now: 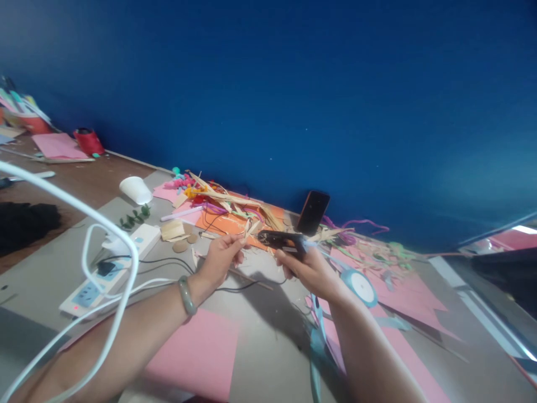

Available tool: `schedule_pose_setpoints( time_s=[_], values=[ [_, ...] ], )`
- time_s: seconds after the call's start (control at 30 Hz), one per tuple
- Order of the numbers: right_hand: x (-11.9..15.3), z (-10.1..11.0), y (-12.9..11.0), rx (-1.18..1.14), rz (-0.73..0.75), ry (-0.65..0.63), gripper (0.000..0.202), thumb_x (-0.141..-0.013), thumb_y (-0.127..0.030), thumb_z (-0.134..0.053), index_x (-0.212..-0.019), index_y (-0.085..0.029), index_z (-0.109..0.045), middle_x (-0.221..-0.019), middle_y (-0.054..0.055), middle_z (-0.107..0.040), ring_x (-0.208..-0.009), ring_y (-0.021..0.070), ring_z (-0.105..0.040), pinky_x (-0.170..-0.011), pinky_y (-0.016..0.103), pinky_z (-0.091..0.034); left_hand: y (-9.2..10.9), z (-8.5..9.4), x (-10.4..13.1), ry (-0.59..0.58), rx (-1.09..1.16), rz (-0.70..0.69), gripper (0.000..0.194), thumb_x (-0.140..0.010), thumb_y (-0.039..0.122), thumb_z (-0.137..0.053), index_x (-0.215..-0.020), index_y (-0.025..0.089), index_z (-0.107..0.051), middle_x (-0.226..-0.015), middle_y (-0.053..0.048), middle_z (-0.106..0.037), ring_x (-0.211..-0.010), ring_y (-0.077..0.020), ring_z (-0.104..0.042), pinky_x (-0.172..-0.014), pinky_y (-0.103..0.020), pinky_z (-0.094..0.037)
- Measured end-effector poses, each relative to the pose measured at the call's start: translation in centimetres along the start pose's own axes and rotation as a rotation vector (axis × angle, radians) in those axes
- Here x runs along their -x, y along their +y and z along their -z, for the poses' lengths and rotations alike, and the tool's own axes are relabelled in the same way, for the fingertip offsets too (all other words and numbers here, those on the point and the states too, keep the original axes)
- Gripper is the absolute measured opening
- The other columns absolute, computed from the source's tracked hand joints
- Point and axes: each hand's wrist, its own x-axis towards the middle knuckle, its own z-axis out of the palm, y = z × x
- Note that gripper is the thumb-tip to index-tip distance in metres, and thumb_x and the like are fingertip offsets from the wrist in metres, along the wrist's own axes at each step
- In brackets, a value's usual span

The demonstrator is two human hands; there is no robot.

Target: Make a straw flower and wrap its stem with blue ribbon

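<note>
Head camera view has my left hand (220,258) pinching a pale strip (250,228) between thumb and fingers, while my right hand (312,272) is gripping a black gun-shaped tool (283,240), its fingers curled around the handle. The tool is pointing leftward, its front end near the strip and just right of my left fingertips; I cannot tell whether they are touching. Just beyond my left hand, an orange sheet (220,222) is lying under scraps. A dark phone (313,214) is standing tilted beyond my right hand, and a ribbon roll (361,287) is resting to that hand's right. Left of my left hand, a power strip (87,294) is lying with plugs in it, and a white cup (135,190) is lying farther off. A pink sheet (201,350) is spreading nearer me, below my left wrist, which is wearing a bangle (187,296).
</note>
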Motion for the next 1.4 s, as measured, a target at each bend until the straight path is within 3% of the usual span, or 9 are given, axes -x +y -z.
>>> schedule_pose_setpoints(
  time_s=[0.53,0.73,1.03,1.2,1.4],
  values=[
    [-0.4,-1.1,0.8,0.05,-0.027,-0.028,0.044,-0.088,-0.053,-0.048,-0.071,-0.015,-0.061,-0.053,0.003,-0.062,-0.045,0.0125,-0.054,-0.05,0.024,-0.041,0.5,-0.3,0.4,0.0,-0.101,-0.042,0.029,-0.069,0.039,-0.071,-0.078,0.012,-0.065,-0.063,-0.001,-0.065,-0.04,-0.0051,-0.046,-0.038,-0.018,-0.032],
    [-0.3,-1.2,0.0,0.074,0.018,-0.008,0.039,-0.088,-0.049,-0.05,-0.068,-0.016,-0.057,-0.05,0.0,-0.059,-0.046,0.0128,-0.054,-0.053,0.025,-0.042,0.5,-0.2,0.5,-0.013,-0.128,-0.049,0.029,-0.071,0.04,-0.07,-0.078,0.013,-0.065,-0.047,0.004,-0.055,-0.039,-0.0063,-0.045,-0.039,-0.017,-0.031],
    [-0.3,-1.4,-0.1,0.124,0.005,0.049,0.035,-0.086,-0.047,-0.051,-0.069,-0.017,-0.057,-0.052,0.0,-0.058,-0.048,0.0138,-0.055,-0.051,0.024,-0.042,0.3,-0.1,0.4,-0.012,-0.151,-0.069,0.028,-0.072,0.04,-0.069,-0.079,0.013,-0.065,-0.045,0.004,-0.054,-0.038,-0.0062,-0.043,-0.039,-0.017,-0.03],
    [-0.2,-1.6,-0.1,0.167,0.022,0.034,0.037,-0.087,-0.048,-0.05,-0.067,-0.018,-0.055,-0.05,0.0,-0.057,-0.047,0.0138,-0.053,-0.05,0.025,-0.039,-0.3,0.2,0.1,-0.015,-0.154,-0.093,0.029,-0.072,0.041,-0.069,-0.081,0.013,-0.066,-0.054,0.001,-0.061,-0.04,-0.0063,-0.045,-0.039,-0.018,-0.031],
    [-0.3,-1.6,-0.1,0.186,0.029,0.058,0.036,-0.088,-0.047,-0.048,-0.068,-0.018,-0.054,-0.051,-0.001,-0.057,-0.049,0.0139,-0.054,-0.05,0.025,-0.039,0.0,0.0,0.1,-0.016,-0.164,-0.073,0.029,-0.072,0.041,-0.068,-0.078,0.013,-0.066,-0.044,0.004,-0.053,-0.038,-0.0062,-0.043,-0.039,-0.017,-0.03]
  ],
)
